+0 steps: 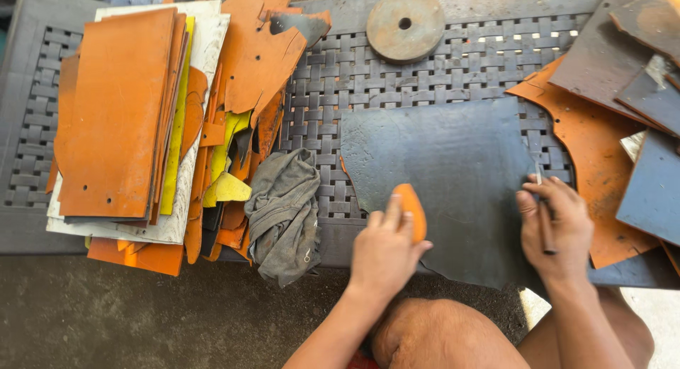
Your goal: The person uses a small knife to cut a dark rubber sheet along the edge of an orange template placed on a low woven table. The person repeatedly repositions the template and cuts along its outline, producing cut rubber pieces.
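Far left of the dark leather sheet (453, 185): a stack of flat orange rectangular pieces (117, 114), smooth, some punched with small holes, too many to count. Just left of the sheet: one crumpled grey rag (283, 213). On the sheet's near edge: left hand (386, 252), fingers curled around one orange oval pattern piece (413, 209). Above the sheet: one rusty round disc (405, 25). At the sheet's right edge: right hand (556, 227), fingers closed on one thin dark tool (545, 231). All on a woven plastic table (397, 78).
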